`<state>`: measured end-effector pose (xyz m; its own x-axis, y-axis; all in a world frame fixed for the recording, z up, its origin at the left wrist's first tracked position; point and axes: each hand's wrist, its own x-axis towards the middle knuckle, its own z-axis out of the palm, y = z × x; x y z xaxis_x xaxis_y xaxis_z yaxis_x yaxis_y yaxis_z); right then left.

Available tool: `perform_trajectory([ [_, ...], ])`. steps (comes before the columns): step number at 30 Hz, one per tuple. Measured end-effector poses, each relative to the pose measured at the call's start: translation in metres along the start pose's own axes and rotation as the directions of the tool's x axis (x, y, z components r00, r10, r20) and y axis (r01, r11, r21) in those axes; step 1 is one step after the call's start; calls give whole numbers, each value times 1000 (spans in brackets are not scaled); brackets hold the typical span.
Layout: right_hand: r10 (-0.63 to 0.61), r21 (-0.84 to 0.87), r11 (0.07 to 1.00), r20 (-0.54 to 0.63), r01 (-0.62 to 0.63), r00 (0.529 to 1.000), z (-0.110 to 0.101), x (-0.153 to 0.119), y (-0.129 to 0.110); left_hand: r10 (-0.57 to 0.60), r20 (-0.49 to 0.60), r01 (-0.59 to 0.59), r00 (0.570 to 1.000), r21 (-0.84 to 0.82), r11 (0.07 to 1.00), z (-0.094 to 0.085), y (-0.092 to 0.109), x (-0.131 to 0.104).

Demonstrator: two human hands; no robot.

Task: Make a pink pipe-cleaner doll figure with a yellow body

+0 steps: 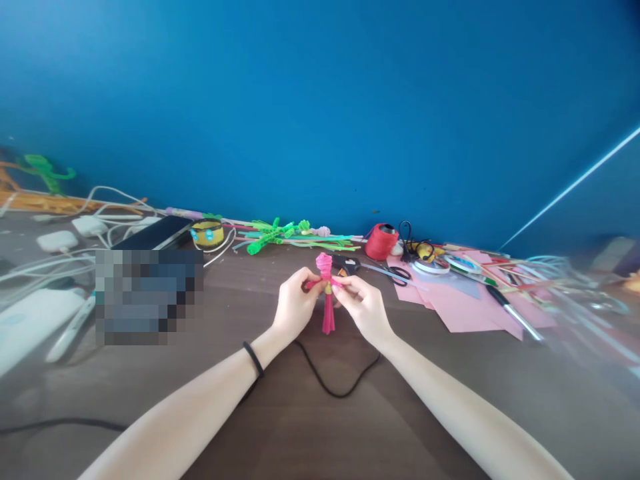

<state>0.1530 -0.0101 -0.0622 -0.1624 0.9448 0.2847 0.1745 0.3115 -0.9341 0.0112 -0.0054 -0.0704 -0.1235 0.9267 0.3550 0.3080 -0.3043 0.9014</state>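
Pink figure (325, 263), one: held between both hands, left of the red spool (381, 243) and nearer the wearer. Left hand (297, 303): thumb and fingers pinching the figure's left side. Right hand (364, 308): same narrow pinch, right side. Glue gun (351, 265): left of the spool, nearer. Pink paper (463, 313): right of the spool. Green stems (267, 240): left of the spool.

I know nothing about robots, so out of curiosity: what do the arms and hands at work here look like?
The left hand and right hand are a person's, both ungloved. No sleeve shows on the left forearm or right forearm. A thin, plain black band circles the left wrist; nothing worn shows on the right wrist.
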Motion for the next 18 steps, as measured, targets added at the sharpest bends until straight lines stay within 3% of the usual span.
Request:
perform_trajectory([
  [4, 36, 112, 993, -22, -34, 999, -1, 7, 5, -94, 76, 111, 993, -267, 957, 2, -6, 5],
  [9, 48, 267, 963, 6, -48, 999, 0, 11, 15, -170, 209, 260, 963, -564, 784, 5, -9, 8],
  [13, 32, 257, 966, -5, -30, 999, 1, 10, 18, -159, 330, 347, 931, -657, 670, 6, -11, 7],
  [18, 37, 235, 971, 11, -39, 999, 0, 9, 15, -155, 357, 367, 921, -665, 650, 5, -9, 7],
])
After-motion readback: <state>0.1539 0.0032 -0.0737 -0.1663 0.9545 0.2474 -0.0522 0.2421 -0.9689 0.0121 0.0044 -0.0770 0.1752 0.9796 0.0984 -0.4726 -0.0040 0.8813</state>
